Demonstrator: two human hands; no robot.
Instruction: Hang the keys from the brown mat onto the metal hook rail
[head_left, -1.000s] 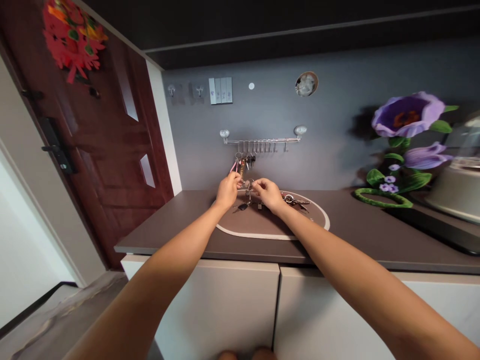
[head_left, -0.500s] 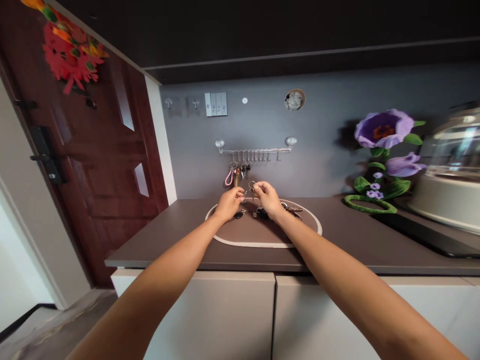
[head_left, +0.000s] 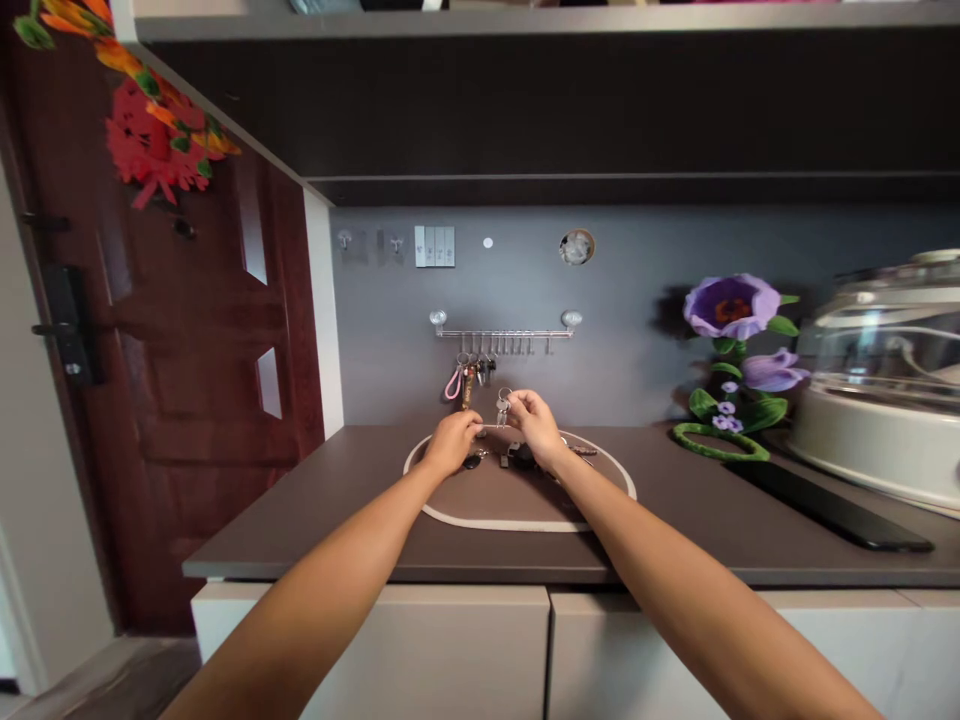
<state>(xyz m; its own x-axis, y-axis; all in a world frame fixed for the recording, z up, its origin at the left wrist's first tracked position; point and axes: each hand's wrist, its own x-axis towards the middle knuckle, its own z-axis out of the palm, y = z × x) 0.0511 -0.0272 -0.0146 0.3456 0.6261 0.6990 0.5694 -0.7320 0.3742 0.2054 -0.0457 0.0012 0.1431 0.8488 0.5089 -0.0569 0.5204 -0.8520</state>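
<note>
My right hand [head_left: 534,420] pinches a ring of keys [head_left: 503,410] by its metal loop, and the silver keys dangle above the mat. Just left of it is my left hand [head_left: 452,442], its fingers drawn together near the thumb; whatever they might hold is too small to make out. Under the hands lies an oval brown mat [head_left: 487,500] with a pale rim. On it rest a dark key fob [head_left: 472,461] by my left hand and black keys [head_left: 523,456] partly behind my right hand. A hook rail [head_left: 504,334] on the wall carries several key bunches [head_left: 469,385] at its left end.
Purple felt flowers [head_left: 731,308] with a green base stand on the right of the counter [head_left: 300,510]. A black flat slab [head_left: 832,510] lies before a clear-domed appliance [head_left: 862,420]. A shelf [head_left: 525,110] overhangs the counter. The dark red door [head_left: 202,380] is at left.
My left hand has drawn slightly away from the key ring, which now hangs from my right hand alone. The camera view has tilted up, showing more of the shelf.
</note>
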